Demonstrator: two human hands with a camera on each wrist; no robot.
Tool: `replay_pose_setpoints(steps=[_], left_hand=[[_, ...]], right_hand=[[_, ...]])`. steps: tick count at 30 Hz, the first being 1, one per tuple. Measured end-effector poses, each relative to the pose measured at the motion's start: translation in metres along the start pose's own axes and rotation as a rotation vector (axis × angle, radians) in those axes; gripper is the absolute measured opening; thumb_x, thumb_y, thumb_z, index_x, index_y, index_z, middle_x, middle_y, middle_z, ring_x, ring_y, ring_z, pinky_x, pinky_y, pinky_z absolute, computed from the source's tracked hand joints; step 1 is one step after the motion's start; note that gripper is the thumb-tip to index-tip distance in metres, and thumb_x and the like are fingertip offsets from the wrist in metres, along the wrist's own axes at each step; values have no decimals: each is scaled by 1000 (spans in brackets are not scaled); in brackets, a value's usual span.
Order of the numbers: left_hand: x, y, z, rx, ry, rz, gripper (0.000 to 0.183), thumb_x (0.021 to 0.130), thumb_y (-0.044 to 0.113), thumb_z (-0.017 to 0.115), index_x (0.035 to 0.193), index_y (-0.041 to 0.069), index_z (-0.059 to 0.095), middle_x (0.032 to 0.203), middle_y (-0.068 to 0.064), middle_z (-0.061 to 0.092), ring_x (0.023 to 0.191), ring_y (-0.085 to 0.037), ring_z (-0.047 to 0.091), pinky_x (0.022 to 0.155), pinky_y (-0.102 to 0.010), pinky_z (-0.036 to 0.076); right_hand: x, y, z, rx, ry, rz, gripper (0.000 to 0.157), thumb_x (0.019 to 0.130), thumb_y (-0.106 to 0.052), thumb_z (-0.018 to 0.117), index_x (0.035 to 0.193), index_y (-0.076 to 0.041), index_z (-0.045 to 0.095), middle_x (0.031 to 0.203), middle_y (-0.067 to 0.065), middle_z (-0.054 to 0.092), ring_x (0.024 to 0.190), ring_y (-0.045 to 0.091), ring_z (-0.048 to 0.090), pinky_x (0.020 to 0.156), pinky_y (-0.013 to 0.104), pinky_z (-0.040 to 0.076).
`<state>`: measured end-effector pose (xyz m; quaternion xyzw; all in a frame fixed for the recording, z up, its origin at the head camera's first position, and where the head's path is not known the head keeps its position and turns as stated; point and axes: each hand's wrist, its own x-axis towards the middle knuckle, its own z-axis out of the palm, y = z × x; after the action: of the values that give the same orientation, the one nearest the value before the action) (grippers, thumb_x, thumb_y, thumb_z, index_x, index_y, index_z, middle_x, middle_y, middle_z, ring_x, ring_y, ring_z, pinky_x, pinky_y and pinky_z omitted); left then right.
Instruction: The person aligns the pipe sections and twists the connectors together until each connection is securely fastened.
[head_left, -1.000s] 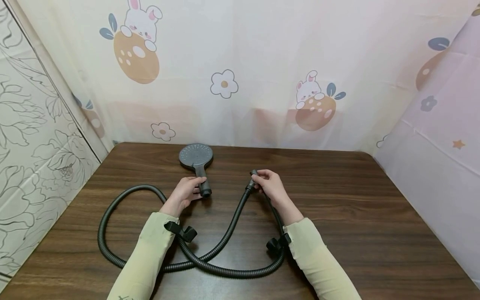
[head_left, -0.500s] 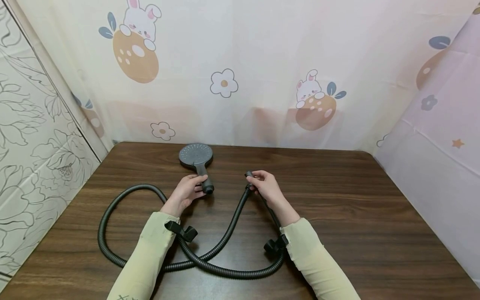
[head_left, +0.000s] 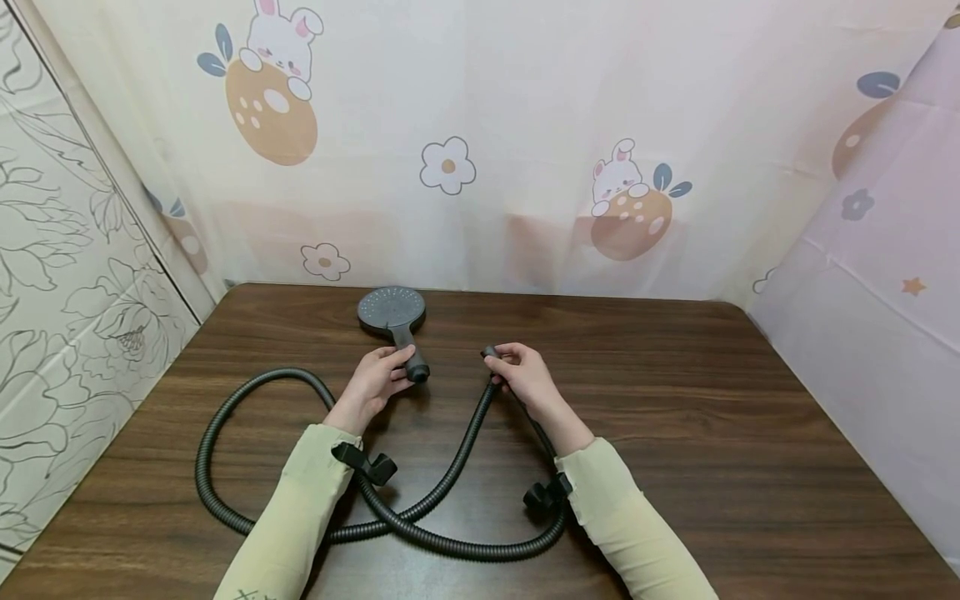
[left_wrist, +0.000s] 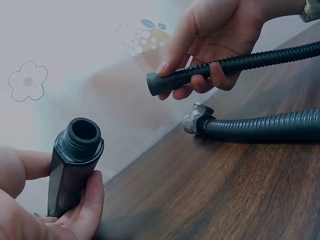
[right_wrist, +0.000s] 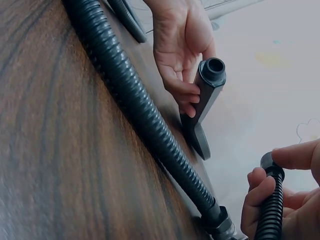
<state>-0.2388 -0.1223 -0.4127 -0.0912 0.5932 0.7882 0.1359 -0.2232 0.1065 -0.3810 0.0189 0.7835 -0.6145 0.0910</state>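
Note:
A grey shower head (head_left: 392,308) has its round spray plate at the back of the table. My left hand (head_left: 371,387) pinches its handle between thumb and fingers, and the handle's threaded end (left_wrist: 83,139) points up and toward the hose in the left wrist view. My right hand (head_left: 531,382) grips one end of a black ribbed shower hose (head_left: 457,462), thumb on its dark connector nut (left_wrist: 159,84). Nut and thread stand apart, the nut's opening turned toward the handle. The hose's other end, with a metal fitting (left_wrist: 196,120), lies on the table below the right hand.
The hose loops over the dark wooden table (head_left: 675,400), crossing itself near the front and passing by both forearms. Black camera mounts (head_left: 551,493) are strapped to both wrists. A patterned curtain (head_left: 525,100) hangs behind the table's far edge.
My right hand has moved left with the hose end, closing in on the shower head. The handle's threaded end has swung slightly right and away; the left hand barely shifted.

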Motion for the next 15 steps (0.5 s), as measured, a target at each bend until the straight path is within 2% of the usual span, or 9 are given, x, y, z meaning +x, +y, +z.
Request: replay_pose_setpoints(steps=[10,15], left_hand=[[1,-4,5,-18,17,22,57,94,16,48,139,-6,20,134,-26,38,76,-5,59,69,-21,50],[2,-6,6,-18,18,38,58,94,17,48,139,-8,20,134,-28,37,75,-5,59,69,-20,50]], right_hand=[[-4,-1,6,0,-3,-8,33,88,-14,60,117,-1,53,87,5,59,70,17,58,64,30,46],[-6,-1,10,-12,-11,-15,32,88,-14,60,116,-2,54,89,9,60,69,16,57,64,30,46]])
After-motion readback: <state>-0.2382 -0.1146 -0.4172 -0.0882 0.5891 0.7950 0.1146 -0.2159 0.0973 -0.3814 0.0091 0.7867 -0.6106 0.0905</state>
